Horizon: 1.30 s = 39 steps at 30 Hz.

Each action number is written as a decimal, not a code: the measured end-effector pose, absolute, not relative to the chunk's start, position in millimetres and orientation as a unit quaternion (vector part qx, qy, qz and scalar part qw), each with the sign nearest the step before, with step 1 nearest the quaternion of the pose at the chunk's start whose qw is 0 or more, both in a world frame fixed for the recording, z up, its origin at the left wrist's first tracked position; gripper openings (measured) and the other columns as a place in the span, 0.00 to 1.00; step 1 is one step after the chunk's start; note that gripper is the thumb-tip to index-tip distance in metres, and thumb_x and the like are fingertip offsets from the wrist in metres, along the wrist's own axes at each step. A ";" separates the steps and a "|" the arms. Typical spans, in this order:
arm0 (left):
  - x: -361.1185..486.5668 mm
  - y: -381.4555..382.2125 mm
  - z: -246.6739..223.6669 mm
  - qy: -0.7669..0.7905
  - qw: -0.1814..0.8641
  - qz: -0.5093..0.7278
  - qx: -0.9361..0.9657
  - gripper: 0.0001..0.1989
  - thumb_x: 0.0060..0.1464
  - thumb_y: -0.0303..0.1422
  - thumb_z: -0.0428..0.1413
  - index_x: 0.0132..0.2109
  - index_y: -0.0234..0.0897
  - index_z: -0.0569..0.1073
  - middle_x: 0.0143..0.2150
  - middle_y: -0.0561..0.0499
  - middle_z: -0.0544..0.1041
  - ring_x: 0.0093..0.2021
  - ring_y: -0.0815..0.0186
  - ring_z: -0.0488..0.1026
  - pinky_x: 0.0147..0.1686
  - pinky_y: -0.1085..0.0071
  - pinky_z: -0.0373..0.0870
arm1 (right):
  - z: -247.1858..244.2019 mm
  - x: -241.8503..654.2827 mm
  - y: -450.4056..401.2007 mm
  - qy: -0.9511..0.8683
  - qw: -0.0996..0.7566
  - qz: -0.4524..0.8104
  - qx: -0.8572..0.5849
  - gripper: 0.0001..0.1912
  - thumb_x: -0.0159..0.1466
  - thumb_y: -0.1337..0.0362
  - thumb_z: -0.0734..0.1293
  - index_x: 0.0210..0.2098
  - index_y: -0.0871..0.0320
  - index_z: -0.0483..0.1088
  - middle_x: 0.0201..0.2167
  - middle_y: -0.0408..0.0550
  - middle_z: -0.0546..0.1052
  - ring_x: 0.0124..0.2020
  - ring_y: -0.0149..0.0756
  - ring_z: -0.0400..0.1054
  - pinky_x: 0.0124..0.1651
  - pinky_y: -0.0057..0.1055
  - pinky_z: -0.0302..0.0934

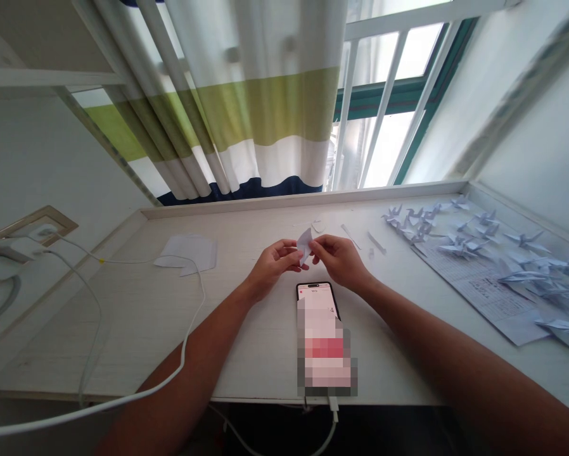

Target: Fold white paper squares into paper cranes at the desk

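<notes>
Between my two hands, a small folded piece of white paper (305,244) is held up above the white desk. My left hand (279,261) pinches its lower left side between thumb and fingers. On the right edge, the thumb and forefinger of my right hand (334,254) close on the same paper. Just below my hands lies a phone (315,316) with its screen lit and partly blurred out. Thin paper strips (376,242) and scraps lie beyond my right hand.
Many folded paper cranes (460,244) spread over the right side, some on a printed sheet (491,301). A stack of white paper (189,252) lies at left. A white cable (201,285) crosses my left forearm; another plugs into the phone. A curtain (265,101) hangs behind the desk.
</notes>
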<state>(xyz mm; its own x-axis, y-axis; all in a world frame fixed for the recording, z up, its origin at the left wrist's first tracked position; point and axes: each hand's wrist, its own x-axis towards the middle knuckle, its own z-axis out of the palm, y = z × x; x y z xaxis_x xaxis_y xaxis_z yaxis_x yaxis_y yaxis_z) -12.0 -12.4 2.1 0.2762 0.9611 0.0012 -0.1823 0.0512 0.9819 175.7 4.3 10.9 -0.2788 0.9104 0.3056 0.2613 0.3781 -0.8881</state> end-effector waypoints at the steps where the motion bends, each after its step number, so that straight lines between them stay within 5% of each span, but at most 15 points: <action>1: -9.8 -13.1 1.6 0.385 0.612 0.462 0.513 0.20 0.52 0.41 0.66 0.47 0.34 0.73 0.40 0.46 0.81 0.37 0.62 0.80 0.41 0.66 0.73 | 10.0 175.0 4.3 -0.698 0.442 0.382 -0.414 0.18 0.67 0.50 0.66 0.32 0.58 0.75 0.28 0.49 0.80 0.27 0.35 0.74 0.34 0.32 0.68; 5: -0.7 -15.1 -1.1 0.417 0.568 0.490 0.513 0.18 0.54 0.43 0.64 0.43 0.32 0.75 0.32 0.48 0.80 0.30 0.65 0.78 0.34 0.67 0.73 | 6.4 171.9 5.0 -0.701 0.425 0.389 -0.420 0.14 0.66 0.54 0.67 0.32 0.59 0.74 0.30 0.50 0.80 0.31 0.37 0.75 0.36 0.34 0.69; 10: 2.0 -15.7 -4.0 0.462 0.520 0.480 0.534 0.12 0.53 0.38 0.63 0.38 0.32 0.75 0.22 0.53 0.75 0.22 0.68 0.74 0.27 0.71 0.70 | 5.1 169.6 7.8 -0.709 0.410 0.381 -0.430 0.11 0.62 0.60 0.70 0.43 0.58 0.76 0.35 0.50 0.81 0.35 0.39 0.75 0.40 0.35 0.70; 19: 1.0 -15.6 -9.8 0.458 0.500 0.471 0.564 0.14 0.53 0.35 0.63 0.44 0.31 0.75 0.23 0.54 0.76 0.23 0.68 0.75 0.27 0.72 0.71 | 7.0 169.4 6.0 -0.707 0.402 0.342 -0.471 0.08 0.61 0.64 0.68 0.33 0.60 0.78 0.29 0.50 0.80 0.30 0.37 0.74 0.34 0.32 0.66; 24: 0.9 -13.9 -11.8 0.454 0.511 0.476 0.553 0.17 0.51 0.38 0.65 0.44 0.32 0.74 0.23 0.55 0.76 0.23 0.68 0.76 0.28 0.72 0.72 | 0.3 168.9 9.8 -0.655 0.407 0.437 -0.462 0.06 0.61 0.64 0.67 0.34 0.61 0.75 0.24 0.47 0.78 0.27 0.37 0.75 0.30 0.29 0.66; 32: -3.2 -15.7 -0.6 0.417 0.553 0.461 0.555 0.22 0.58 0.51 0.59 0.41 0.33 0.73 0.29 0.49 0.80 0.30 0.62 0.81 0.32 0.68 0.76 | 0.1 169.3 8.2 -0.704 0.440 0.400 -0.388 0.07 0.64 0.61 0.68 0.37 0.57 0.75 0.28 0.45 0.78 0.30 0.35 0.73 0.37 0.33 0.68; 39: -6.5 -14.7 -3.8 0.393 0.567 0.457 0.561 0.22 0.52 0.45 0.66 0.45 0.37 0.70 0.33 0.49 0.82 0.31 0.60 0.82 0.33 0.68 0.76 | 1.8 169.7 9.0 -0.639 0.477 0.483 -0.362 0.10 0.62 0.59 0.71 0.38 0.60 0.75 0.29 0.47 0.78 0.31 0.35 0.74 0.38 0.34 0.70</action>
